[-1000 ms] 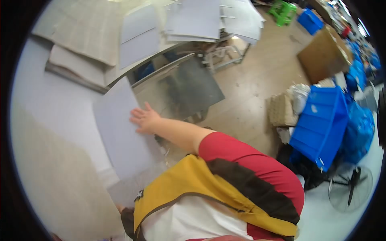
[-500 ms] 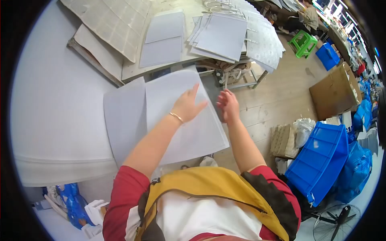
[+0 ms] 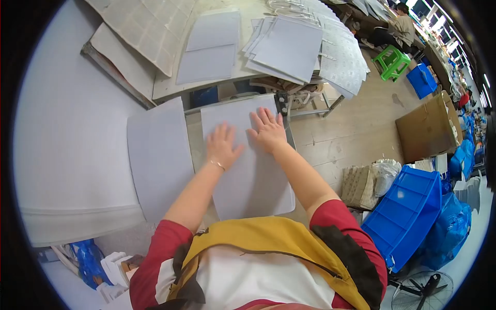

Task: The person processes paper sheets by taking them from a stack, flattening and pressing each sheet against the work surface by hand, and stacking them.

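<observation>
A large pale sheet [image 3: 253, 181] lies in front of me on a narrow work surface. My right hand [image 3: 269, 130] rests flat on its upper right part, fingers spread. Over the sheet's upper left edge is my left hand [image 3: 222, 146], slightly blurred, its fingers stretched out; whether it touches the sheet I cannot tell. Neither hand holds anything. To the left, a second pale sheet [image 3: 159, 155] lies apart from the first, with a strip of the surface showing between them.
A table [image 3: 170, 89] ahead carries a stack of pale sheets [image 3: 289, 46], two flat sheets [image 3: 209, 62] and a fanned pile [image 3: 338, 62]. At right stand a cardboard box [image 3: 426, 126], blue crate [image 3: 405, 212], fan [image 3: 422, 290] and green stool [image 3: 391, 62]. A person [image 3: 400, 28] sits farther back.
My right hand has moved left onto the sheet and flattened. My left hand has shifted left and down. The large sheet now lies straighter, separated from the left sheet.
</observation>
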